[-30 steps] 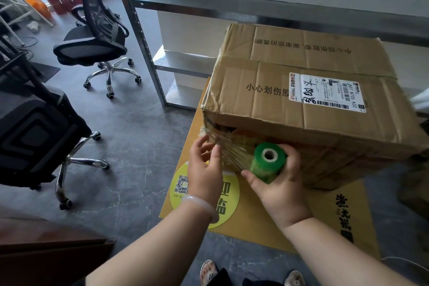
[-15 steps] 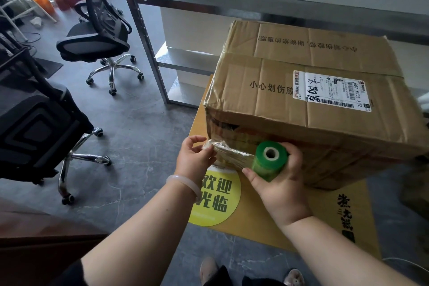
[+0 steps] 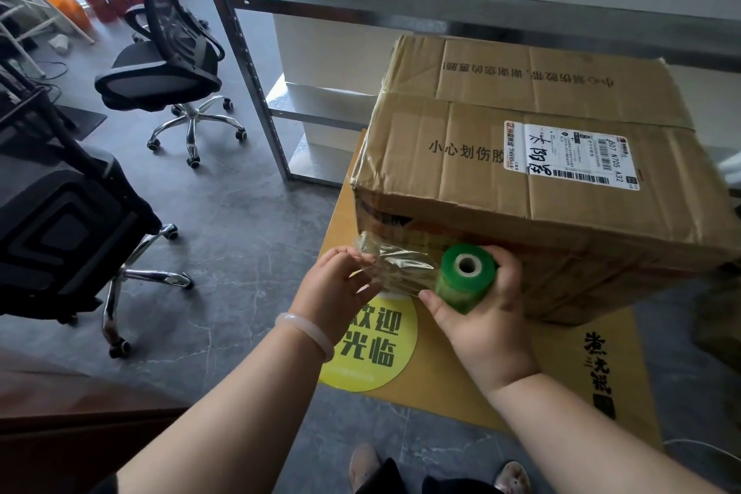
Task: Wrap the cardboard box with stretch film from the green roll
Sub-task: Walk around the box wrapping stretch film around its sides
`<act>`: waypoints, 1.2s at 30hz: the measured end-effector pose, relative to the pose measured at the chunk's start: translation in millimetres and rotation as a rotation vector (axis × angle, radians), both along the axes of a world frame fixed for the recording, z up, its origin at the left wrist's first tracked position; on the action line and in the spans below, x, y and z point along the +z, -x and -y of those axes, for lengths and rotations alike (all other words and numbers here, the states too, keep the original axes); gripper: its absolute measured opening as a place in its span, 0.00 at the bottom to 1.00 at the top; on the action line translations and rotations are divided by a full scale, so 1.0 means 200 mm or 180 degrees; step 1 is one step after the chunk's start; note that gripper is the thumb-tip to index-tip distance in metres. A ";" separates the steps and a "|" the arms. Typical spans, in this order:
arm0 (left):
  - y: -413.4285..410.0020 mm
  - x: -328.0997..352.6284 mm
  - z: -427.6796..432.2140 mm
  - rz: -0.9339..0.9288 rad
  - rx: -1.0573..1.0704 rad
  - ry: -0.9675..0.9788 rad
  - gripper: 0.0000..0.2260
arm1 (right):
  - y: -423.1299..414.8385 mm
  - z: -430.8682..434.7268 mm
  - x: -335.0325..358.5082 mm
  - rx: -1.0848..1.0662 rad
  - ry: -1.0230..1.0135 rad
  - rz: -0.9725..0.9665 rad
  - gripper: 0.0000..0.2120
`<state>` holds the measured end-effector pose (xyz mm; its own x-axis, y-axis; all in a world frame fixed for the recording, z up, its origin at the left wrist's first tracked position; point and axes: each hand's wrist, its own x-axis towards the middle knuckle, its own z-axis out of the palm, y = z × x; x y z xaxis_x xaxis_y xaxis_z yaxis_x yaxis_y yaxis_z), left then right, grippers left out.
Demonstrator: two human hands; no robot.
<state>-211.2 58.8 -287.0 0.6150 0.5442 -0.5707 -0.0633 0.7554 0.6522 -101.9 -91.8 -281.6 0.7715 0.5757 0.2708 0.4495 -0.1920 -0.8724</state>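
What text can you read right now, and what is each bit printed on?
"小心划伤胶": near flap of the box, cut off by the label.
"小心划伤胶带,谢谢您的惠顾": far flap, upside down.
"607 N705 A32": shipping label; its fine print and handwriting are unreadable.
"欢迎光临": round sticker on the floor mat, first character partly covered.
"煮": top of a vertical line on the mat's right side; the rest is unclear.
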 end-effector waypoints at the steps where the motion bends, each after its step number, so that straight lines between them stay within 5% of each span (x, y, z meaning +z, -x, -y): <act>1: 0.01 0.01 0.00 0.0098 -0.0035 0.0096 0.06 | 0.00 0.00 0.00 -0.0003 0.0018 -0.0007 0.37; 17: 0.01 0.12 0.07 0.0313 0.0866 0.0058 0.09 | 0.05 0.06 0.08 -0.0058 0.0364 -0.0375 0.38; 25: 0.02 0.17 0.09 -0.0181 0.0581 -0.0922 0.07 | 0.05 0.10 0.10 -0.0070 0.0370 -0.0400 0.38; 36: 0.02 0.19 0.04 -0.0417 0.0440 -0.1286 0.08 | 0.04 0.10 0.12 -0.0152 0.0283 -0.0508 0.36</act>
